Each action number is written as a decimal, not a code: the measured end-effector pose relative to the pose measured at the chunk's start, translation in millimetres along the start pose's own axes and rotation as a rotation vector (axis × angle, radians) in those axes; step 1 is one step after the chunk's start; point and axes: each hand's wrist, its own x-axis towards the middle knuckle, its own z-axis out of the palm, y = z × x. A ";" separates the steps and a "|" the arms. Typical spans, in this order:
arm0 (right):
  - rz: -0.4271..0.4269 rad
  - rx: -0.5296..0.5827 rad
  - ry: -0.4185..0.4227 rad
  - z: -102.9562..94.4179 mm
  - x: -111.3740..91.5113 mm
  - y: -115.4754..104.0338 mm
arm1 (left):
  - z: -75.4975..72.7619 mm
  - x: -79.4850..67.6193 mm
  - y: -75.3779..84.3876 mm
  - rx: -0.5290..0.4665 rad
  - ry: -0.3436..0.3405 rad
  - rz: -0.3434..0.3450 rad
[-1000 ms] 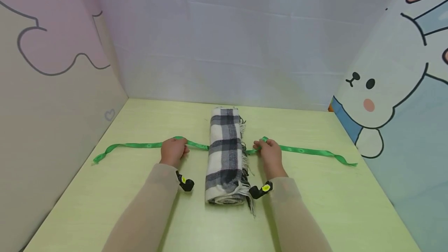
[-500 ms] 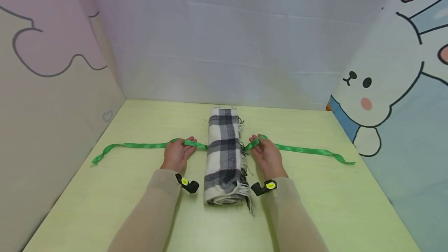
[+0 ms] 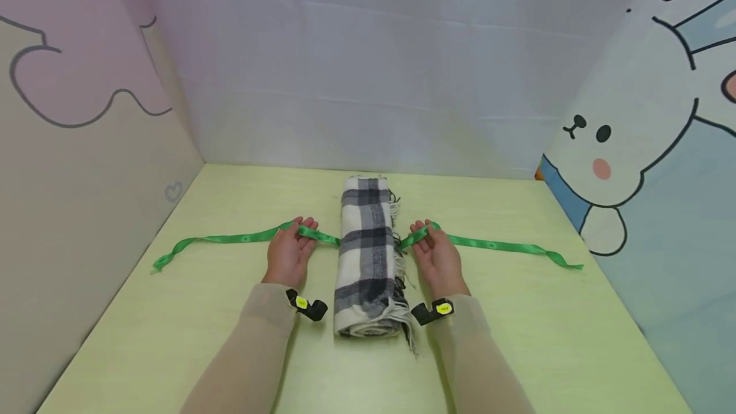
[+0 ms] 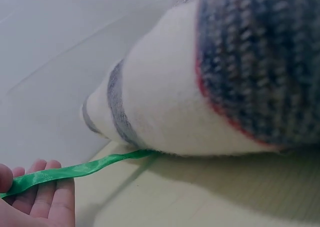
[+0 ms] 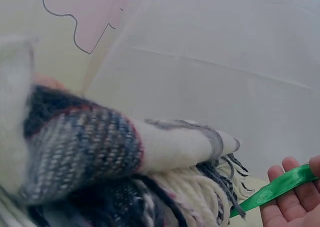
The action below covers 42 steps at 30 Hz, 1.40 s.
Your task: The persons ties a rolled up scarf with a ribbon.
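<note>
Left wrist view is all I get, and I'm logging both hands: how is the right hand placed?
Observer: The right hand is palm up, with the ribbon lying across its fingers.

Operator: In my view the ribbon goes out of sight at the roll. Where does it come out?

Observer: On the roll's right side, at the fringe.

Operator: And how do its ends lie?

Observer: The head view shows them apart on the table: the left end far out to the left, the right end far out to the right.
</note>
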 end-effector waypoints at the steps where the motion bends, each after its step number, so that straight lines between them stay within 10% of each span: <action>1: -0.005 -0.002 -0.001 0.2 0.1 -0.1 | 0.7 -0.3 0.4 -0.004 0.001 0.004; 20: -0.153 -0.272 -0.001 28.4 -9.9 6.4 | 28.0 -11.3 -1.1 0.111 -0.030 0.148; 42: -0.343 -0.748 -0.140 49.7 -20.5 4.2 | 63.9 -20.7 -4.2 0.853 -0.235 0.348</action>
